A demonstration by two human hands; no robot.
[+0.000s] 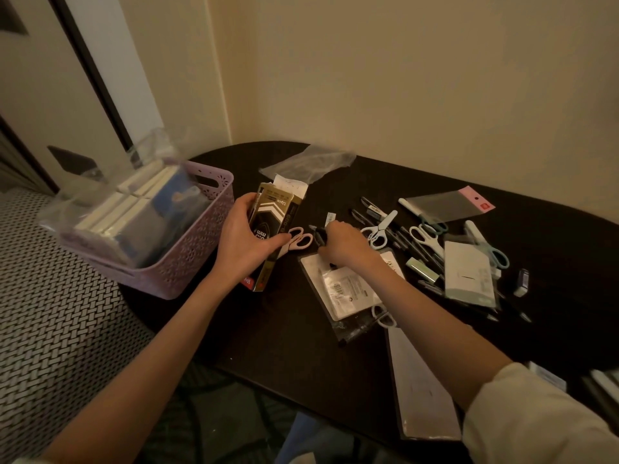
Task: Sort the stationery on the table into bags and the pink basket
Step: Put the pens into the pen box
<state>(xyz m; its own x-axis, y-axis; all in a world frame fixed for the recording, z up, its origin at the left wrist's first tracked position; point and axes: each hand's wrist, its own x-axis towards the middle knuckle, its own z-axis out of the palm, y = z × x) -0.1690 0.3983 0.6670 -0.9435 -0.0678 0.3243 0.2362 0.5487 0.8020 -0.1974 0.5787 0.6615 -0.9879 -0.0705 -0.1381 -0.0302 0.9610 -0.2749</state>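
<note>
My left hand (243,237) grips a black and gold pen box (273,226) held upright over the dark table (268,329), just right of the pink basket (197,259). Pink-handled scissors (298,241) lie beside the box. My right hand (345,244) is curled over black pens (320,234) on the table and pinches them. More scissors (380,227), pens and markers lie scattered to the right. A clear bag (310,162) lies at the table's back.
The basket holds white and blue packs under clear plastic. A flat packaged item (345,286) lies under my right wrist. A pink-topped sleeve (449,202), a white pack (469,272) and a long flat package (418,380) are on the right. A woven seat (50,313) is left.
</note>
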